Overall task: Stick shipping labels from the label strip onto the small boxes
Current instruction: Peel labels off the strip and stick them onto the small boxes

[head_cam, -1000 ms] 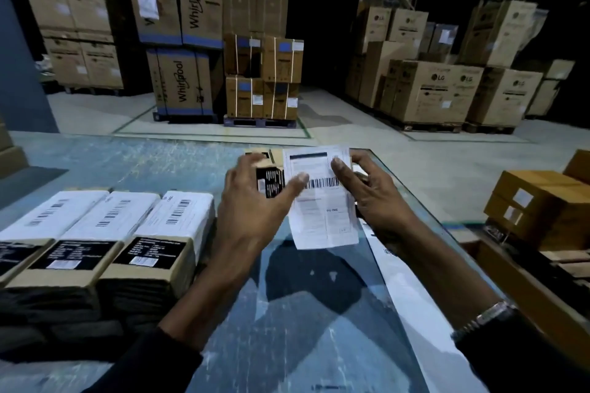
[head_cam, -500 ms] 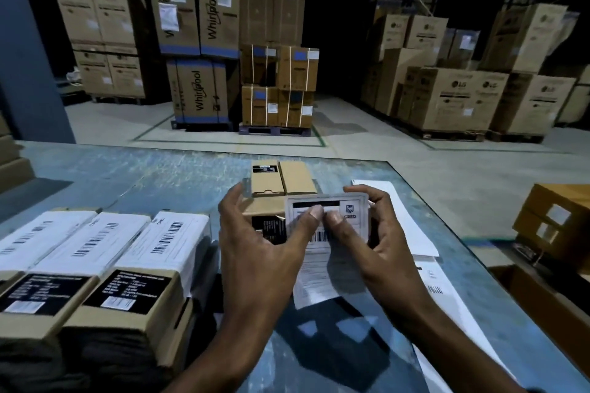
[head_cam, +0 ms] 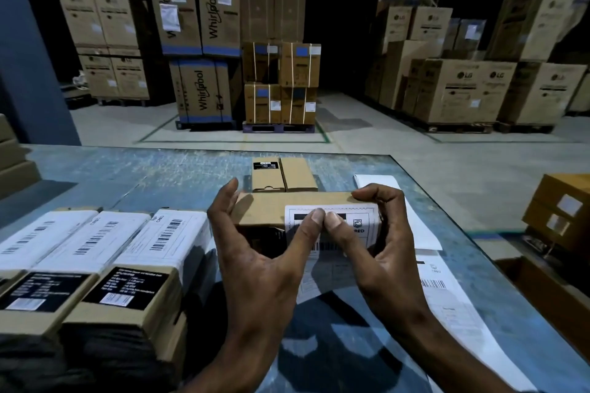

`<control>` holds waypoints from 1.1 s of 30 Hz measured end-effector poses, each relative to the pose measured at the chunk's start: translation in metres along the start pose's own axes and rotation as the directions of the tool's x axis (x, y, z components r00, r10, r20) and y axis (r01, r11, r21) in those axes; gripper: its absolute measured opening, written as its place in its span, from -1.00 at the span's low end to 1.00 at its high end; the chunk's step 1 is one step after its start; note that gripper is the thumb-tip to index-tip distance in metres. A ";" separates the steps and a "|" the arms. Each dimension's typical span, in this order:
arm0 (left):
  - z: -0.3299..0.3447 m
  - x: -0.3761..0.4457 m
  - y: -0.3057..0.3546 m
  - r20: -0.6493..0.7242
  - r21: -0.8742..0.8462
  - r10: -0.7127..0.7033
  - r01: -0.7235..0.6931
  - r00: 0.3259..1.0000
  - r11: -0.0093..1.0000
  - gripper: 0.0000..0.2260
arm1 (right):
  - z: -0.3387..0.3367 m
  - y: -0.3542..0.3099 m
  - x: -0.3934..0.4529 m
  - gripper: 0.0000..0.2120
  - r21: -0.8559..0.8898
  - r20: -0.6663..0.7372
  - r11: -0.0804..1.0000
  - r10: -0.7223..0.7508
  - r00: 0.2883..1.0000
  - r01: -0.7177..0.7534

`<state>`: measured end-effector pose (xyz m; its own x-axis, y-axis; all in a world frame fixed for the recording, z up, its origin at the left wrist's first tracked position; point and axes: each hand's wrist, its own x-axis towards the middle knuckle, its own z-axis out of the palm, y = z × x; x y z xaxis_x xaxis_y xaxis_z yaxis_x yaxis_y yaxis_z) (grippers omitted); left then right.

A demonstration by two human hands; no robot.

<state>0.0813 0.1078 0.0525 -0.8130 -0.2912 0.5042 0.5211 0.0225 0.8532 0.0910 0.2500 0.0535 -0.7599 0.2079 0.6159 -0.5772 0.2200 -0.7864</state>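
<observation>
Head view: small brown cardboard box [head_cam: 268,209] sits mid-table on the scuffed blue-grey tabletop [head_cam: 127,175], lying crosswise, w/ a white barcode shipping label [head_cam: 332,226] laid over its top right part and hanging down the near side. Left hand [head_cam: 265,252] cups the box's left end, fingers curled at the far edge, thumb pressing the label. Right hand [head_cam: 380,249] wraps the right end, fingers hooked over the far edge, thumb tip beside the left thumb on the label. White label strip [head_cam: 447,290] runs along the table's right side, just right of the right hand. Two more small brown boxes [head_cam: 284,174] stand just behind. Three labelled boxes [head_cam: 105,249] in a row at left. Stacked brown appliance cartons [head_cam: 204,41] on the warehouse floor, well beyond.
</observation>
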 end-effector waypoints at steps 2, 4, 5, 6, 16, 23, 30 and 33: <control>0.000 -0.002 0.001 -0.002 0.004 0.028 -0.028 1.000 1.000 -0.16 | 0.002 -0.002 -0.002 -0.55 -0.008 -0.021 1.000 -0.012 1.000 0.011; 0.000 -0.004 0.001 0.005 0.024 0.052 -0.052 0.999 0.998 -0.16 | 0.002 -0.004 -0.003 -0.58 -0.022 -0.056 0.999 -0.024 0.998 0.023; 0.000 -0.005 0.002 0.008 0.034 0.053 -0.053 0.999 0.998 -0.16 | 0.002 -0.004 -0.003 -0.59 -0.024 -0.069 1.000 -0.021 0.997 0.019; 0.000 -0.005 0.003 0.010 0.038 0.048 -0.048 0.999 0.998 -0.18 | 0.002 -0.004 -0.003 -0.61 -0.023 -0.079 1.000 -0.015 0.997 0.013; 0.000 0.002 0.000 -0.019 -0.089 -0.029 0.027 0.999 0.996 -0.55 | 0.001 -0.001 0.001 -0.76 0.066 -0.130 0.994 0.094 0.987 -0.086; -0.002 -0.001 0.002 0.013 0.019 -0.004 0.003 1.000 1.000 -0.33 | 0.004 -0.006 -0.005 -0.67 -0.014 -0.085 0.999 0.028 0.996 -0.029; -0.002 0.007 -0.001 0.019 -0.113 -0.075 0.077 0.997 0.991 -0.46 | 0.001 -0.005 -0.001 -0.84 0.012 -0.073 0.997 0.070 0.995 -0.070; 0.000 0.006 -0.002 0.004 -0.151 -0.077 0.077 0.997 0.986 -0.59 | 0.000 0.000 0.003 -0.76 0.030 -0.127 0.993 0.117 0.985 -0.114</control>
<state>0.0754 0.1058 0.0543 -0.8517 -0.2887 0.4374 0.4903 -0.1443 0.8595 0.0889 0.2504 0.0551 -0.7780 0.3513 0.5209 -0.4956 0.1663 -0.8525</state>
